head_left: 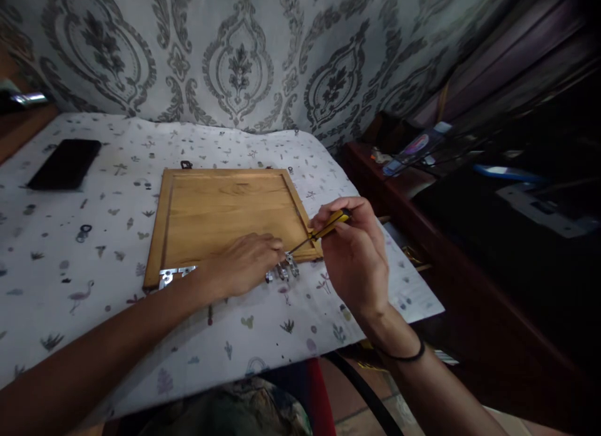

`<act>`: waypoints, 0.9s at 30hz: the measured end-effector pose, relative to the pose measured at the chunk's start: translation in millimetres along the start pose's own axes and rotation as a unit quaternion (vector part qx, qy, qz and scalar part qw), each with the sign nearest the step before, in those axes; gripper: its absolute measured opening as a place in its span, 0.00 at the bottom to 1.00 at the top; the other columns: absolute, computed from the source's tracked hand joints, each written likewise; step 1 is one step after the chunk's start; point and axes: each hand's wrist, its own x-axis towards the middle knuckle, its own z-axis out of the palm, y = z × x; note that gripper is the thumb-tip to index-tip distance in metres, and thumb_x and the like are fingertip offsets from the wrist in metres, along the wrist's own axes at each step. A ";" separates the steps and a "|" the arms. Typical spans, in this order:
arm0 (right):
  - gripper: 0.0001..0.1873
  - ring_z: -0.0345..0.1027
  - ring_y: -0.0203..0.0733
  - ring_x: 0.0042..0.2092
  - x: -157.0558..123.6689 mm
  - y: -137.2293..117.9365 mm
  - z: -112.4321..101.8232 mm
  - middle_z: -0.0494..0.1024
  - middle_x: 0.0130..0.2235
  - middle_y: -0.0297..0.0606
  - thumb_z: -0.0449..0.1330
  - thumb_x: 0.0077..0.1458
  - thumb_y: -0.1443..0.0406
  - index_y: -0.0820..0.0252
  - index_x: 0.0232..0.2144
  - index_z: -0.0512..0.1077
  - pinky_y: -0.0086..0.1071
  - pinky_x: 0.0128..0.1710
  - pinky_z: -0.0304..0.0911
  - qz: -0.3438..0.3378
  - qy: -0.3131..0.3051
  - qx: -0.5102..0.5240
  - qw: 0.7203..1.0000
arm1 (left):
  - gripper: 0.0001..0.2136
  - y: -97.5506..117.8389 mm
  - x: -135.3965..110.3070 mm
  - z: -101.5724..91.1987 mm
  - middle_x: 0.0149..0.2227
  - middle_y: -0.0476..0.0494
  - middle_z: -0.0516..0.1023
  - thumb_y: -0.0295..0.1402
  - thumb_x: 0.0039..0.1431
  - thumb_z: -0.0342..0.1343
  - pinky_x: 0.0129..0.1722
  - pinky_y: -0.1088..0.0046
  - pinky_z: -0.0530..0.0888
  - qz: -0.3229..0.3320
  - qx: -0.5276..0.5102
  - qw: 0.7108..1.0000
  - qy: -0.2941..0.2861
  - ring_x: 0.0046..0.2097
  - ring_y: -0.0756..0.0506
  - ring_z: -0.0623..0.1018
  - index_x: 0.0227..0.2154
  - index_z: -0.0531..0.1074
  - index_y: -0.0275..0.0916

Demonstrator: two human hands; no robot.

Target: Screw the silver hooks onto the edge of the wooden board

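A wooden panel (225, 217) with a raised frame lies flat on the table. My right hand (354, 261) grips a screwdriver (331, 224) with a yellow and black handle. Its thin shaft slants down to the left, and the tip meets a shiny metal hinge (292, 265) at the panel's near edge. My left hand (248, 264) rests over that edge, fingers bent and pressed at the hinge, partly hiding it. Another metal hinge (171, 274) sits at the near left corner, partly covered by my left forearm.
A patterned white cloth (113, 323) covers the table. A black phone (66, 164) lies at the far left, and a small dark metal piece (186, 164) is by the panel's far edge. To the right stands dark furniture (469, 267) with a plastic bottle (417, 148) on it.
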 end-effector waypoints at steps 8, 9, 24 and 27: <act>0.18 0.48 0.30 0.22 7.9 9.6 16.2 0.59 0.24 0.23 0.69 0.58 0.53 0.53 0.35 0.66 0.26 0.21 0.50 -0.023 0.016 0.030 0.999 | 0.11 -1.1 -0.4 1.3 0.45 0.42 0.81 0.24 0.71 0.50 0.49 0.63 0.72 0.003 -0.023 1.000 0.009 0.49 0.42 0.78 0.45 0.78 0.38; 0.19 0.47 0.29 0.21 9.6 10.7 17.4 0.59 0.24 0.22 0.70 0.58 0.51 0.53 0.35 0.65 0.25 0.20 0.47 -0.023 0.013 0.044 0.999 | 0.11 -1.6 -0.6 2.1 0.46 0.42 0.81 0.23 0.71 0.51 0.50 0.64 0.72 0.004 -0.022 1.000 0.012 0.49 0.42 0.79 0.44 0.78 0.38; 0.27 0.58 0.33 0.27 20.1 18.8 21.7 0.65 0.24 0.31 0.62 0.63 0.45 0.57 0.22 0.71 0.30 0.29 0.57 -0.097 0.088 -0.015 0.991 | 0.10 -3.4 0.6 4.6 0.42 0.44 0.80 0.19 0.65 0.54 0.43 0.64 0.71 0.009 0.015 1.000 0.002 0.47 0.42 0.79 0.39 0.78 0.38; 0.21 0.52 0.32 0.24 21.2 16.7 25.4 0.61 0.24 0.29 0.63 0.61 0.48 0.57 0.28 0.75 0.28 0.22 0.49 -0.034 0.086 0.027 0.995 | 0.11 -3.7 0.5 4.4 0.42 0.44 0.80 0.19 0.64 0.54 0.44 0.64 0.71 0.010 0.013 1.000 0.009 0.47 0.42 0.78 0.41 0.78 0.38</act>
